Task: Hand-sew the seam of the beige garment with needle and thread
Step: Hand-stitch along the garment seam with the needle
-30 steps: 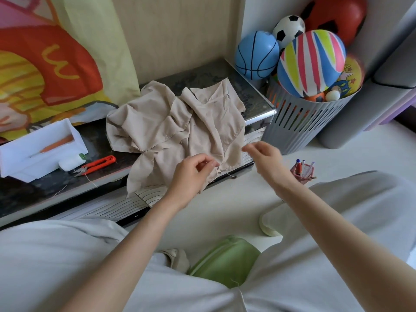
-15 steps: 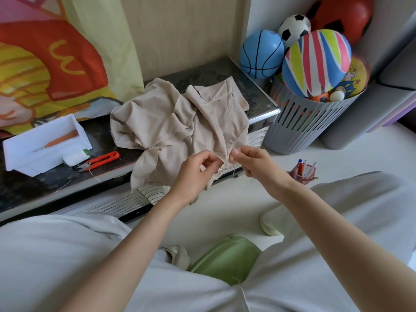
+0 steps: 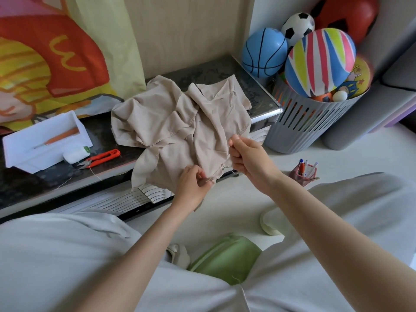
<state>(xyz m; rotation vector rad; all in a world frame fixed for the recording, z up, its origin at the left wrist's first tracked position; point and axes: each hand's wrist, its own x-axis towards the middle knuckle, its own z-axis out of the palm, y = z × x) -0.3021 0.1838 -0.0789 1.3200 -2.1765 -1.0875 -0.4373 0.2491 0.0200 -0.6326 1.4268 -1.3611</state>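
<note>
The crumpled beige cotton garment (image 3: 171,122) lies heaped on the dark marbled desk (image 3: 27,181), just left of the grey slotted plastic basket (image 3: 299,127) of balls. Its lower edge hangs off the front of the desk toward me, and that is where I am working.

My left grip (image 3: 193,188) pinches the frayed corner of the seam between thumb and fingertips, below and left of the basket. My right grip (image 3: 247,156), nearer the basket and a little higher, is clenched with its fingers curled round the same edge of cloth. The seam runs taut between the two. The needle is too small to make out. I would guess it sits in my right grip, but I cannot tell.

To do this stitch well, I judge I should hold the two layers flush at the left pinch so they do not slide. The stretch between the grips wants to be firm, but not so hard that the raw edge frays. Each stitch should sit in from that edge, small and level, with the thread drawn snug and never puckering the cloth.

The red-handled thread snips (image 3: 101,157) lie on the desk well left of the basket, beyond the garment.
</note>
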